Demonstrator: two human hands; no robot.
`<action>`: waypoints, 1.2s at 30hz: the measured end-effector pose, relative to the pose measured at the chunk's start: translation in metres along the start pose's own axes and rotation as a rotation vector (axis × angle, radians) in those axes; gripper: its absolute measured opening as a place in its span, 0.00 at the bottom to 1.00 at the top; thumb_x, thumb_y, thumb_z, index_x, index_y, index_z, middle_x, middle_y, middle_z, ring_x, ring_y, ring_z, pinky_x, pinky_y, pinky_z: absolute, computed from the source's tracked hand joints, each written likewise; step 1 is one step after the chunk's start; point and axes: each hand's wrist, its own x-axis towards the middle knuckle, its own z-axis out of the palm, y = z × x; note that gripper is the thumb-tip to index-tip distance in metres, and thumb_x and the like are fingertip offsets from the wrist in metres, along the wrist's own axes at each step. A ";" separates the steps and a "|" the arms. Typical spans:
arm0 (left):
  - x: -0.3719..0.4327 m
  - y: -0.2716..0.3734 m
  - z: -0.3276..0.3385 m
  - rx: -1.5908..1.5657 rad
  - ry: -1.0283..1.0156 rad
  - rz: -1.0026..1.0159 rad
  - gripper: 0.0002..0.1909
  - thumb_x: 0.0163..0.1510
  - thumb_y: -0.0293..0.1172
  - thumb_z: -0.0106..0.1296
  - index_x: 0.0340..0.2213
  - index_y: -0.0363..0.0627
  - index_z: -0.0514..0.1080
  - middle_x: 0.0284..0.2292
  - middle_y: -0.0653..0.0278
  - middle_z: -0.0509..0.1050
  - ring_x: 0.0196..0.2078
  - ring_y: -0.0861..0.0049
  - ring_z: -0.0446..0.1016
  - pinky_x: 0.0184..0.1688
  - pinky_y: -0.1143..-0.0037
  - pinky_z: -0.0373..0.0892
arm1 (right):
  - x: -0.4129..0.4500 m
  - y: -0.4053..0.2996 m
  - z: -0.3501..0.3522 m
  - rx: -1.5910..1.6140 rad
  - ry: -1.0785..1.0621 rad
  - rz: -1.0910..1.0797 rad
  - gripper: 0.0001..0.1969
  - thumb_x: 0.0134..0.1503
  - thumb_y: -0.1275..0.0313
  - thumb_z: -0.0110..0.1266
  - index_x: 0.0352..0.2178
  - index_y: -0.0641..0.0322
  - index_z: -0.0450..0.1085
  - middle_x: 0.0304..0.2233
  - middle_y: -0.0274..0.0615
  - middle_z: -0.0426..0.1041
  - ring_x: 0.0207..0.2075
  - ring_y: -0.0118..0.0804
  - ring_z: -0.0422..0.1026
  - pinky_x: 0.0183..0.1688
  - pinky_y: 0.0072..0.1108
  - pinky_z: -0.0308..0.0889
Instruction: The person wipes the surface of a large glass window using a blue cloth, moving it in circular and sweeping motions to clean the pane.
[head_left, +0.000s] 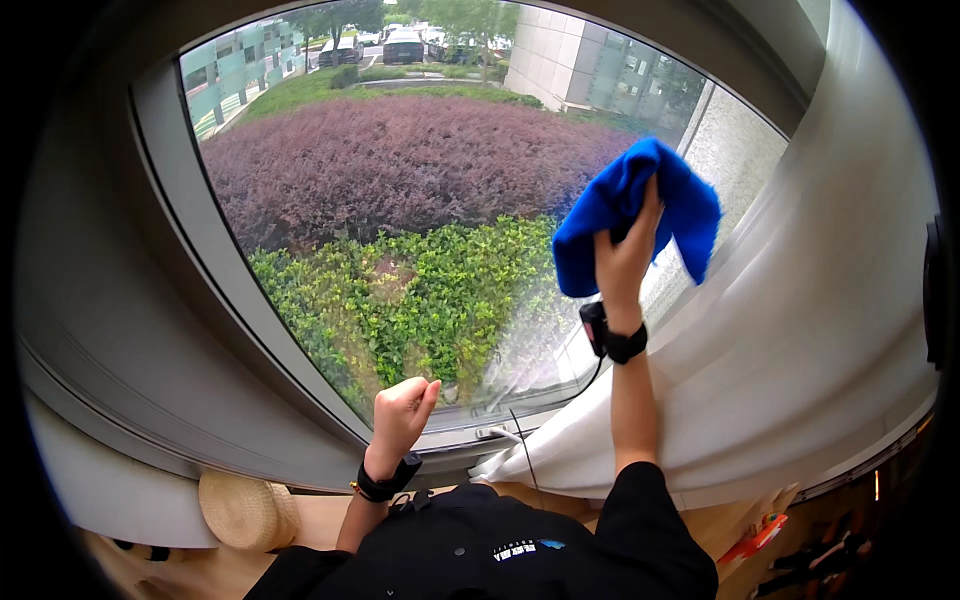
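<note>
My right hand (628, 251) is raised at the right side of a large window pane (420, 172), its fingers on a blue cloth (675, 199) that spreads over and around them. The cloth hides most of the fingertips and lies at or close to the glass; exact contact cannot be told. Lower down, my left hand (405, 414) is closed in a fist in front of the bottom of the window and shows nothing in it. Both wrists wear black straps with small devices.
A white curtain (780, 300) hangs at the right, close to my right arm. The window handle (493, 432) sits on the lower frame, near a thin dark cable (526, 450). A round woven straw item (240, 510) lies at the lower left. Hedges and parked cars show outside.
</note>
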 end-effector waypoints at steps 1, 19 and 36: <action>-0.003 -0.001 -0.002 -0.004 0.010 -0.005 0.16 0.50 0.31 0.48 0.13 0.38 0.60 0.11 0.57 0.56 0.12 0.65 0.56 0.15 0.74 0.53 | -0.022 -0.004 0.006 0.003 -0.042 0.043 0.34 0.44 0.76 0.51 0.54 0.65 0.47 0.50 0.55 0.56 0.49 0.58 0.54 0.52 0.35 0.49; -0.021 -0.005 -0.037 -0.024 0.015 0.050 0.16 0.50 0.31 0.48 0.14 0.39 0.61 0.11 0.57 0.59 0.13 0.64 0.60 0.16 0.72 0.55 | -0.096 -0.100 0.049 0.129 -0.617 -0.230 0.38 0.41 0.80 0.51 0.56 0.56 0.47 0.52 0.51 0.55 0.55 0.50 0.51 0.56 0.29 0.44; -0.029 -0.009 -0.065 0.032 0.075 0.035 0.15 0.50 0.32 0.47 0.14 0.38 0.61 0.12 0.57 0.59 0.13 0.64 0.60 0.16 0.71 0.55 | -0.015 -0.193 0.079 0.380 -0.528 -0.304 0.32 0.43 0.79 0.47 0.53 0.49 0.55 0.46 0.51 0.63 0.46 0.53 0.63 0.47 0.33 0.58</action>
